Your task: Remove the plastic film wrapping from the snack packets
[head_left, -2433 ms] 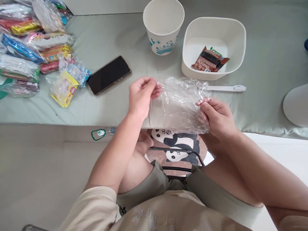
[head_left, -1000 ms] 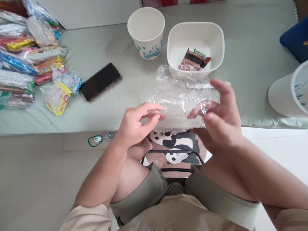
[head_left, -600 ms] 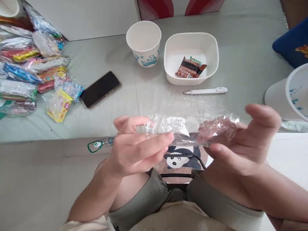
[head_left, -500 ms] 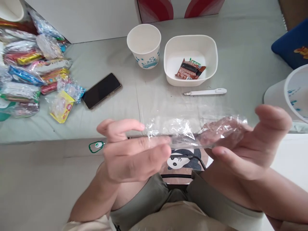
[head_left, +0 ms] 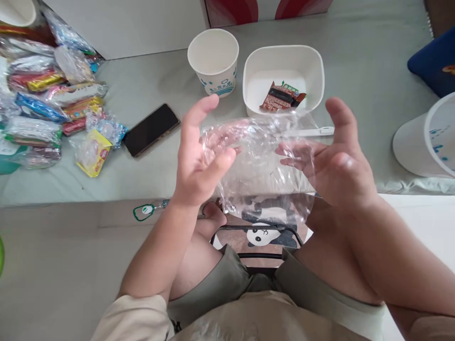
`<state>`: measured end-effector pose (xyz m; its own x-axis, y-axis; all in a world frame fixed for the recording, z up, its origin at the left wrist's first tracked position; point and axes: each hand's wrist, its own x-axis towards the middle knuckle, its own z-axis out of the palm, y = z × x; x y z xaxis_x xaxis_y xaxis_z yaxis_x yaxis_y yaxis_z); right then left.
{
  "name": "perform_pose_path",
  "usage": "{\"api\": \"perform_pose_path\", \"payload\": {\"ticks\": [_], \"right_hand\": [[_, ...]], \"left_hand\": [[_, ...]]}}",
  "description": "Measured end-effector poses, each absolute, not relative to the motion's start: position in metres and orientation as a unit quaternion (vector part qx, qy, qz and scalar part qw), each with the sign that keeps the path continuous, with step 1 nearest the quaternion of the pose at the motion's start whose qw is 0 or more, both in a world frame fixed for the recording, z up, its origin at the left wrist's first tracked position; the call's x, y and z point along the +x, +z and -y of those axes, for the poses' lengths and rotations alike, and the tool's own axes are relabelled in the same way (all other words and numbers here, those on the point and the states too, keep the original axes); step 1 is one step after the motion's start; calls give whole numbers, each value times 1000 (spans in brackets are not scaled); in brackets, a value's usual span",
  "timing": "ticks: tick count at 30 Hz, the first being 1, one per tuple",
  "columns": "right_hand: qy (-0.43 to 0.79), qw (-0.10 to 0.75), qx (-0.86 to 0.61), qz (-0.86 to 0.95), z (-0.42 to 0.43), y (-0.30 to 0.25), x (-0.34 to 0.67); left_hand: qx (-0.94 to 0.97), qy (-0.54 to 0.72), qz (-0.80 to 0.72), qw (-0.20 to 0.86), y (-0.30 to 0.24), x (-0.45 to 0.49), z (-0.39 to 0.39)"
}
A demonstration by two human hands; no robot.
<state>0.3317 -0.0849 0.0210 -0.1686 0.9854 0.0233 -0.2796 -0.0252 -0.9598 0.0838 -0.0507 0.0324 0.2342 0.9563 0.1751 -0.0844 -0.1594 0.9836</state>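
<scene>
A clear, crinkled plastic bag [head_left: 265, 170] is held up between my two hands, above my lap and the front edge of the covered surface. My left hand [head_left: 199, 161] is at the bag's left side, its thumb in front and some fingers showing through the film. On the other side, my right hand [head_left: 344, 170] has its fingers against or inside the plastic, with index finger and thumb raised apart from it. Exactly where the fingers grip is hard to see. Beyond the bag lies a white utility knife [head_left: 320, 132], partly seen through the film.
A white tub [head_left: 248, 90] holds brown-wrapped snacks [head_left: 280, 98]; a paper cup [head_left: 213, 54] stands beside it. Further left are a phone [head_left: 152, 129] and a heap of packaged snacks [head_left: 53, 102]. A white bucket-like container [head_left: 412, 147] stands at right. Below is a panda-printed stool [head_left: 263, 234].
Both hands have risen away from my lap toward the tub and turned more upright. The plastic bag has moved up with them and now hangs spread wider and taller between them.
</scene>
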Motion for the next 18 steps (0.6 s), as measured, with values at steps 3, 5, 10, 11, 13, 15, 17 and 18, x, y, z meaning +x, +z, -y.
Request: {"api": "perform_pose_path", "payload": {"ticks": [3,5,10,11,13,15,17,18], "right_hand": [[643,491,-395,436,73,4,336],[632,482,-427,432,73,-3,332],[556,429,-504,503,77,-9,313],[538,427,-512,516,77,-10,311],[496,430,-534,532,73,-13,308],[446,425,-568,545,67,-17,309],[381,405,-605,570,61,-21,311],[340,392,-619,589,59,-22,312]], "left_hand": [[509,440,-449,589,13,82,33],[474,430,-475,604,-1,81,25],[424,412,-510,625,-18,83,24],[424,409,-514,623,-19,84,25],[430,409,-521,614,-21,84,25],[443,412,-524,599,-24,84,25],[456,418,-526,584,-28,83,23],[460,423,-525,577,-29,83,23]]}}
